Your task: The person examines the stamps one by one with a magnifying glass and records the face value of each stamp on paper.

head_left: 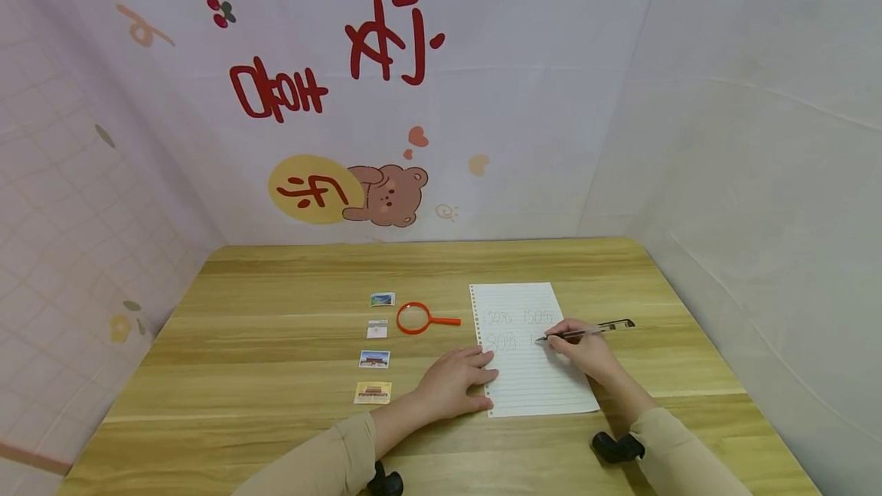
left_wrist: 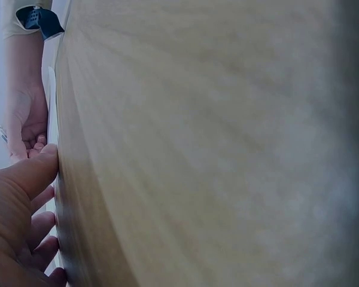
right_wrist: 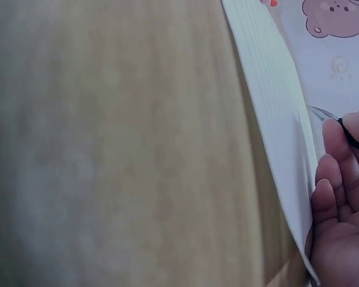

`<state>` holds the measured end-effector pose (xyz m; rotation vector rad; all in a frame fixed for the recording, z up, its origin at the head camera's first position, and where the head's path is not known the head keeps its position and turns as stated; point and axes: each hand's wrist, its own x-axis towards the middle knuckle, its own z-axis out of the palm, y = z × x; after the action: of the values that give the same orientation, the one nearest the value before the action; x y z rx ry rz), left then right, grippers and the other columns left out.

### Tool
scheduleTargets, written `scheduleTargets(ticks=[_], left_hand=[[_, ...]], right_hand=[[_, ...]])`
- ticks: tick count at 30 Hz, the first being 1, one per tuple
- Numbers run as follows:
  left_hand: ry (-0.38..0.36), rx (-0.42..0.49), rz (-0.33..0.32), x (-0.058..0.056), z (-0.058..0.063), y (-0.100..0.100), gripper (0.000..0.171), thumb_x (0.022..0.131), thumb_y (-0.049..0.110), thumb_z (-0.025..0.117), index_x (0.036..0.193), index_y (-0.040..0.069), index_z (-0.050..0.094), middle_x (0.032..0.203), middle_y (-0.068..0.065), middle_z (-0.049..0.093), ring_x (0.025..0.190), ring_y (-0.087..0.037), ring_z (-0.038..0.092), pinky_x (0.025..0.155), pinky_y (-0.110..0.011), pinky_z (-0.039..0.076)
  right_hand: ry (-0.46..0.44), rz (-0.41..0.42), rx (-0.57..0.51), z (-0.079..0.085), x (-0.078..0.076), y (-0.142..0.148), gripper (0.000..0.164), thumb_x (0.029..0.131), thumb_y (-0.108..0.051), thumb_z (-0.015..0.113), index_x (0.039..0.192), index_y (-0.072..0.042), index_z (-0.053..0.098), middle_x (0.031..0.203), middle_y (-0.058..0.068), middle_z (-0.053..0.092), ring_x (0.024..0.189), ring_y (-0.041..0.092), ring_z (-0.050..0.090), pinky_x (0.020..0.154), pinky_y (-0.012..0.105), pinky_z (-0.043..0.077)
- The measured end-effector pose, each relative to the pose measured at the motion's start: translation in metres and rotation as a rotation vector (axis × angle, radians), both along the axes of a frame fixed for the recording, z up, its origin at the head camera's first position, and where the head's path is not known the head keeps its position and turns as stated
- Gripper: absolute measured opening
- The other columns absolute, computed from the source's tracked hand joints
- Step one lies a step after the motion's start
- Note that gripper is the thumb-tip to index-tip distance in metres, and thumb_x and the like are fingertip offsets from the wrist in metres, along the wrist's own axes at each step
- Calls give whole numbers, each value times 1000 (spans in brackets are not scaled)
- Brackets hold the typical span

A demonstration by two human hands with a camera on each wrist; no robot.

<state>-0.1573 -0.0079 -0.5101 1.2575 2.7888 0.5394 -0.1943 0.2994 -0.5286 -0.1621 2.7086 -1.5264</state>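
Observation:
A lined sheet of paper (head_left: 537, 389) with punched holes down its left side lies on the table, bearing several handwritten figures. My right hand (head_left: 582, 347) pinches a pen (head_left: 606, 326) between thumb and fingers, its tip at the paper beside the second row of writing. In the right wrist view the pen (right_wrist: 354, 139) is between thumb and forefinger of the right hand (right_wrist: 341, 203). My left hand (head_left: 451, 385) rests with spread fingers on the paper's left edge. From the left wrist view, the left hand (left_wrist: 18, 209) has its fingertips against the sheet.
Left of the paper lies a red magnifying glass (head_left: 413, 318). Beyond it runs a column of small picture stamps: a blue-green one (head_left: 382, 299), a pale one (head_left: 377, 329), a blue one (head_left: 374, 359) and a yellow one (head_left: 373, 393). Printed cloth (head_left: 517, 136) hangs behind the wooden table (head_left: 276, 312).

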Motion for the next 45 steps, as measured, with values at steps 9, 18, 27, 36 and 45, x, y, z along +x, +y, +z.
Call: scheduleTargets(ticks=[9,18,27,36,45], left_hand=[[-3,6,-1,1,0,0,51,88,40,74,133,18,66,147,-2,50,140,-22,40,114,-41,31],[-6,-5,5,1,1,-1,51,88,41,74,134,19,65,147,-1,49,141,-21,39,114,-39,31],[-16,4,6,2,1,-1,51,88,40,74,133,19,65,147,-1,50,141,-21,39,114,-39,31],[-8,9,1,1,1,-1,51,88,40,75,133,18,65,147,-2,50,140,-21,39,113,-39,32],[-9,19,-5,2,1,-1,51,88,39,75,133,17,66,146,-3,51,140,-23,40,113,-40,32]], right_hand=[[13,-97,20,-3,-2,-1,12,89,-19,74,96,-10,75,93,4,67,79,18,61,66,27,50],[54,-118,29,-3,-1,-3,9,89,-17,75,94,-10,75,92,4,66,76,16,59,63,26,48],[49,-89,32,-5,-1,-2,12,91,-20,74,98,-11,75,94,4,66,77,16,59,63,26,49],[52,-98,65,-6,-2,-3,11,90,-21,75,97,-13,75,95,3,66,79,18,60,65,26,49],[64,-83,66,-7,-2,-3,10,90,-21,75,97,-13,75,94,3,66,77,18,59,64,26,48]])
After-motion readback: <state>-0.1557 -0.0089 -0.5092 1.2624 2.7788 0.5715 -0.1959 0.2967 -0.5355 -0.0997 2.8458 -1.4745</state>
